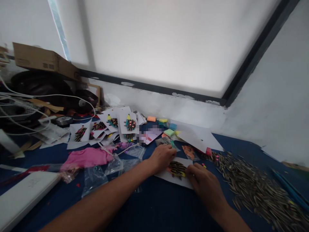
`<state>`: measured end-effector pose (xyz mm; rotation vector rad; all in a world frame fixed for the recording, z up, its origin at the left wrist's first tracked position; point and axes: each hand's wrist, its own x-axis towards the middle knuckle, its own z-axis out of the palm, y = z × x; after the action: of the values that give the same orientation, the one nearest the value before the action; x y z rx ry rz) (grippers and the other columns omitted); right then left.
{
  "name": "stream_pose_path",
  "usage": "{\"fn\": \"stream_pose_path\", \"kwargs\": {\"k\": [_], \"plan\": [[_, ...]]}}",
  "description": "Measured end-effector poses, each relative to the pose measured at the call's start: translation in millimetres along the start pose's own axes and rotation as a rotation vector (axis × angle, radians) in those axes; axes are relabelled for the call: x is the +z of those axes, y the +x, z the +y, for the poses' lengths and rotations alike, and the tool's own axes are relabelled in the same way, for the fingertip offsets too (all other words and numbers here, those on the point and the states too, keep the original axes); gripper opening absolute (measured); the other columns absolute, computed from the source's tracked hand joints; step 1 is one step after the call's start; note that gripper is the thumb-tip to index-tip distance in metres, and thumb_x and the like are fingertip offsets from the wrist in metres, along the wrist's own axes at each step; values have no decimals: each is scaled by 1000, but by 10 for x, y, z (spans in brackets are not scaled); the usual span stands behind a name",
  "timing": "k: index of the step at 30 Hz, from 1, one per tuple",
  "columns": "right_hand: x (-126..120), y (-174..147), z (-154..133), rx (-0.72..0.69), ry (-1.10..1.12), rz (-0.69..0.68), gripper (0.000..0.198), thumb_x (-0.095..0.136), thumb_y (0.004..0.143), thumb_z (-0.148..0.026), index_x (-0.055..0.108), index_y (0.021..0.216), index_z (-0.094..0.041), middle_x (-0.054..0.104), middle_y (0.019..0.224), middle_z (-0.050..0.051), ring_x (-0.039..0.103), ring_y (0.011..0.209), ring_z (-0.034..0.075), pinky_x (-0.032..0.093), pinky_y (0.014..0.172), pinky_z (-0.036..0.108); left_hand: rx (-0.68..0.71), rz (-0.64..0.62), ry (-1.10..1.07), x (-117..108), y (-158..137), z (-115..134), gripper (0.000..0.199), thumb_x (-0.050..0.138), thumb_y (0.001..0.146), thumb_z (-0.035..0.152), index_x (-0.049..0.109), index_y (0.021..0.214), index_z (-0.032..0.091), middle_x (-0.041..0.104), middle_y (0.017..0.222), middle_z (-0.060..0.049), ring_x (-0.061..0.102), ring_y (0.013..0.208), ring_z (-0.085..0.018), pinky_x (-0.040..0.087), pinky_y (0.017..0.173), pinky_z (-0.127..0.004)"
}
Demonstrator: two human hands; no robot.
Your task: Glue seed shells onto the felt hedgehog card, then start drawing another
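Note:
A white paper card [163,175] lies on the blue cloth in front of me. It carries a small animal figure [178,169] made of striped sunflower seeds with yellow clay along its lower edge. My left hand [164,157] rests over the card's upper left, its fingers curled together; what they hold, if anything, is hidden. At the card's right side, my right hand [202,179] has thumb and fingertips pinched against the yellow end of the figure. Whatever is between those fingertips cannot be made out.
Loose sunflower seeds [258,183] spread across the right side. Finished-looking seed cards [131,123] pile up at the back left. Clay blocks [169,132], a phone [152,135], pink clay [89,158], plastic bags [94,178] and a white box [29,196] surround the work spot. Cables [48,95] hang left.

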<state>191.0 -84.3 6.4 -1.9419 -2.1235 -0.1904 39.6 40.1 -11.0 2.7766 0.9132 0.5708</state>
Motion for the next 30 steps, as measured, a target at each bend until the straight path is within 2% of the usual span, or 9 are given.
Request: {"fn": "stream_pose_path", "kwargs": {"k": [4, 8, 12, 14, 17, 19, 22, 30], "plan": [[-18, -3, -21, 14, -24, -31, 28, 39, 93, -23, 61, 75, -22, 64, 77, 2, 64, 67, 15, 41, 58, 23, -2, -9, -2, -16, -1, 8, 18, 48, 91, 18, 65, 88, 16, 63, 91, -6, 58, 90, -20, 44, 79, -30], [-135, -1, -10, 58, -11, -47, 26, 41, 92, -27, 66, 86, -25, 68, 86, 2, 67, 72, 17, 42, 58, 24, -12, -22, 1, -27, 2, 11, 16, 50, 91, 18, 65, 89, 16, 64, 92, -6, 58, 91, -20, 44, 79, -30], [-335, 28, 155, 226, -90, -54, 23, 45, 88, -26, 67, 83, -26, 72, 87, 2, 68, 75, 19, 41, 57, 25, -11, -30, -8, -45, 5, 19, 15, 51, 90, 17, 65, 88, 16, 63, 92, -6, 58, 92, -20, 44, 79, -29], [-421, 35, 315, 361, -175, -87, 22, 47, 87, -26, 68, 83, -26, 73, 86, 3, 68, 73, 21, 39, 53, 26, -3, -28, -8, -48, 2, 20, 16, 50, 90, 17, 65, 88, 16, 63, 92, -6, 58, 92, -20, 44, 79, -30], [-485, 21, 596, 457, -288, -127, 26, 45, 88, -26, 71, 87, -24, 73, 89, 7, 69, 74, 24, 39, 53, 28, 2, -24, -14, -42, -8, 12, 16, 50, 91, 18, 65, 87, 16, 63, 92, -6, 58, 91, -20, 44, 79, -29], [-484, 2, 757, 472, -319, -175, 29, 44, 88, -23, 73, 87, -23, 73, 89, 9, 69, 79, 26, 42, 59, 30, 6, -16, -23, -36, -14, 5, 16, 50, 91, 18, 65, 87, 16, 63, 92, -6, 58, 91, -19, 44, 79, -29], [-443, -17, 894, 463, -286, -215, 29, 45, 88, -27, 74, 84, -23, 73, 88, 9, 69, 81, 27, 43, 61, 31, 10, -10, -39, -32, -16, -3, 16, 50, 90, 17, 65, 86, 16, 63, 92, -6, 58, 91, -19, 44, 79, -29], [-317, 2, 921, 349, -278, -148, 22, 49, 85, -23, 68, 74, -21, 67, 79, 9, 66, 72, 25, 39, 55, 30, 22, -9, -74, -44, -5, 4, 14, 52, 89, 16, 65, 85, 15, 64, 92, -6, 57, 90, -19, 44, 80, -29]]}}
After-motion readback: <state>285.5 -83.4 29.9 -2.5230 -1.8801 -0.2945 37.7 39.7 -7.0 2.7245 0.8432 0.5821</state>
